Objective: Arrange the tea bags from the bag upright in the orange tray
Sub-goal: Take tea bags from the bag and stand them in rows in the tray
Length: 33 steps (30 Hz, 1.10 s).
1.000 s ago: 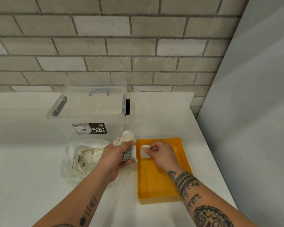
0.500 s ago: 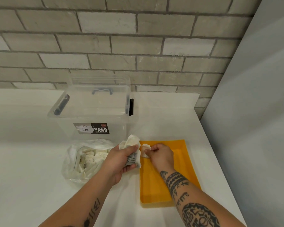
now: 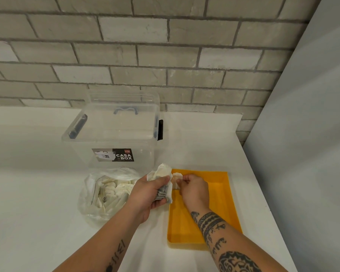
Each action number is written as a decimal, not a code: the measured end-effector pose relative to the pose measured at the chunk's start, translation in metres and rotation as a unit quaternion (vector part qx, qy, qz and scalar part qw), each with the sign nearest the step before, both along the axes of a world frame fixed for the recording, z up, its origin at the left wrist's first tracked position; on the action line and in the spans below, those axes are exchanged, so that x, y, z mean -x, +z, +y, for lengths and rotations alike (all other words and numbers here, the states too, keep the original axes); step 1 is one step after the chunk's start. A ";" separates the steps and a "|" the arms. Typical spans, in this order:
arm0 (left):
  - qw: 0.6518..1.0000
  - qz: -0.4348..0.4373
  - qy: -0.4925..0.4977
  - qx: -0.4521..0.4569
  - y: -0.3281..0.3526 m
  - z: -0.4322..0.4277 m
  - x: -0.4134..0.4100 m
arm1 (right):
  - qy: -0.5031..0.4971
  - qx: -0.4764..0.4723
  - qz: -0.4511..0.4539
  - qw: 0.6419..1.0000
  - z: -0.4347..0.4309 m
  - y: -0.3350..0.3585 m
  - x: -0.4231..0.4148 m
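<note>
Many tea bags [image 3: 114, 191] lie heaped in the clear bag [image 3: 84, 203].

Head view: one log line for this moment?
left hand: grips tea bag bundle | right hand: pinches one tea bag | orange tray: beneath right hand

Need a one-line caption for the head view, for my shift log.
Left hand grips a bunch of tea bags; right hand pinches a single tea bag over the orange tray's far-left corner.
</note>
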<state>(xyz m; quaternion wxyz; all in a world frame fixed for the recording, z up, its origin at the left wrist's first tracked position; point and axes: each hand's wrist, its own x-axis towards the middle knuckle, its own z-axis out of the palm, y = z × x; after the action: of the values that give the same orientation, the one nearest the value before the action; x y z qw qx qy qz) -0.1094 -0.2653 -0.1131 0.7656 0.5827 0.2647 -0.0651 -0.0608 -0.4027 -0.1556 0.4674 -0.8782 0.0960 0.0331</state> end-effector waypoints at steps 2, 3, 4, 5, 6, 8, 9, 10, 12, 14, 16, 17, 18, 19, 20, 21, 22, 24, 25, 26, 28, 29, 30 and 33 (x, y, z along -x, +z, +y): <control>1.000 0.001 0.003 -0.002 0.001 0.000 0.000 | 0.026 0.035 0.010 0.999 -0.003 0.005 0.000; 1.000 0.000 0.003 -0.002 0.001 0.000 0.001 | 0.037 0.056 0.014 0.998 -0.005 0.009 0.000; 1.000 0.000 0.002 -0.001 0.002 0.000 0.001 | 0.044 0.072 0.012 0.996 -0.008 0.013 0.000; 1.000 -0.001 0.001 0.002 0.004 -0.001 0.001 | 0.048 0.079 0.005 0.996 -0.011 0.017 0.001; 1.000 -0.003 -0.001 0.004 0.005 -0.001 0.002 | 0.051 0.070 -0.007 0.996 -0.014 0.022 0.001; 1.000 -0.006 -0.007 0.011 0.009 -0.003 0.004 | 0.063 0.010 -0.046 0.997 -0.020 0.036 0.005; 1.000 -0.009 -0.012 0.013 0.011 -0.004 0.004 | 0.073 -0.039 -0.062 0.995 -0.021 0.045 0.007; 1.000 -0.012 -0.021 0.013 0.013 -0.005 0.005 | 0.086 -0.090 -0.069 0.990 -0.022 0.054 0.008; 0.999 -0.019 -0.044 0.011 0.016 -0.009 0.007 | 0.112 -0.164 -0.052 0.979 -0.021 0.067 0.010; 0.998 -0.025 -0.065 0.010 0.020 -0.012 0.010 | 0.135 -0.168 -0.045 0.975 -0.021 0.074 0.011; 0.997 -0.030 -0.076 0.015 0.023 -0.015 0.012 | 0.146 -0.149 -0.054 0.977 -0.020 0.077 0.011; 0.996 -0.032 -0.080 0.019 0.024 -0.016 0.013 | 0.144 -0.150 -0.059 0.976 -0.021 0.078 0.011; 0.996 -0.032 -0.081 0.027 0.026 -0.016 0.013 | 0.140 -0.147 -0.065 0.977 -0.022 0.080 0.010; 0.996 -0.031 -0.079 0.039 0.026 -0.016 0.014 | 0.133 -0.145 -0.070 0.978 -0.024 0.081 0.009; 0.995 -0.028 -0.074 0.053 0.027 -0.016 0.014 | 0.128 -0.144 -0.074 0.979 -0.027 0.082 0.007; 0.995 -0.025 -0.068 0.065 0.028 -0.016 0.014 | 0.123 -0.150 -0.075 0.978 -0.029 0.082 0.005; 0.995 -0.023 -0.064 0.073 0.029 -0.016 0.013 | 0.120 -0.158 -0.074 0.977 -0.031 0.082 0.004; 0.996 -0.024 -0.055 0.068 0.030 -0.017 0.013 | 0.119 -0.170 -0.075 0.975 -0.034 0.083 0.004; 0.997 -0.026 -0.051 0.060 0.030 -0.017 0.013 | 0.120 -0.174 -0.076 0.975 -0.034 0.084 0.005; 0.997 -0.030 -0.046 0.052 0.030 -0.017 0.013 | 0.122 -0.178 -0.074 0.974 -0.034 0.084 0.005; 0.998 -0.039 -0.039 0.041 0.030 -0.017 0.012 | 0.128 -0.208 -0.062 0.968 -0.033 0.084 0.008; 0.998 -0.044 -0.034 0.034 0.029 -0.016 0.012 | 0.129 -0.228 -0.051 0.964 -0.033 0.084 0.009; 0.998 -0.049 -0.029 0.027 0.030 -0.015 0.012 | 0.127 -0.244 -0.042 0.961 -0.034 0.084 0.009; 0.998 -0.058 0.010 -0.004 0.030 -0.011 0.009 | 0.090 -0.260 -0.035 0.961 -0.041 0.079 0.006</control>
<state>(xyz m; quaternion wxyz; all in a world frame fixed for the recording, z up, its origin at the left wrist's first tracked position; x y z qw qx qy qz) -0.1188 -0.2766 -0.0831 0.7781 0.5856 0.2261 -0.0223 -0.0673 -0.4442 -0.0767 0.6777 -0.7321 -0.0120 0.0677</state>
